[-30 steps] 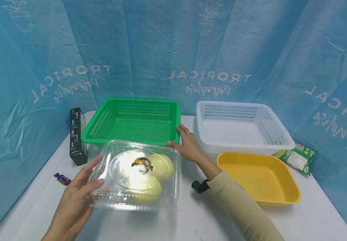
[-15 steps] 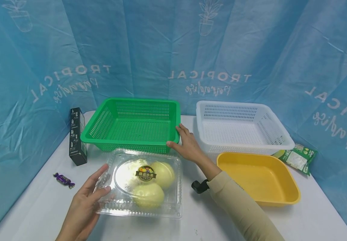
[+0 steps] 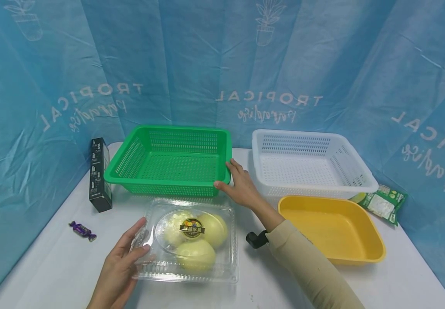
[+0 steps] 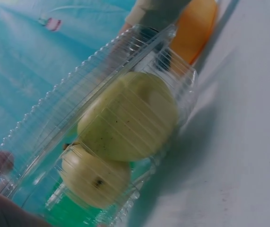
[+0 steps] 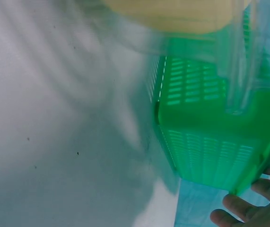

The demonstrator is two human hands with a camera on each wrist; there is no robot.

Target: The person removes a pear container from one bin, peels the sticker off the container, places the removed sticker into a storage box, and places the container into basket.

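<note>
My left hand [image 3: 120, 262] grips the left edge of a clear plastic clamshell box [image 3: 145, 272], with the thumb over the top. A round label sits on its lid. Inside lie pale yellow-green fruits [image 3: 195, 256], their speckled skin showing through the wall in the left wrist view. The box slants in that view and its shadow falls on the table. My right hand [image 3: 242, 186] touches the green basket [image 3: 176, 189] at its right front corner. The thumb lies at the front rim and the other fingertips along the right side, also seen in the right wrist view.
A white basket [image 3: 315, 192] stands at the back right, with a yellow tray [image 3: 332, 231] before it. Beside them lies a green snack packet [image 3: 384, 204]. A black box [image 3: 100, 180] and a purple wrapped candy [image 3: 82, 231] are on the left. Blue curtains enclose the table.
My left hand has brought the clear box toward me and slightly right, so the green basket's front wall shows fully. The right hand has stayed at the basket corner.
</note>
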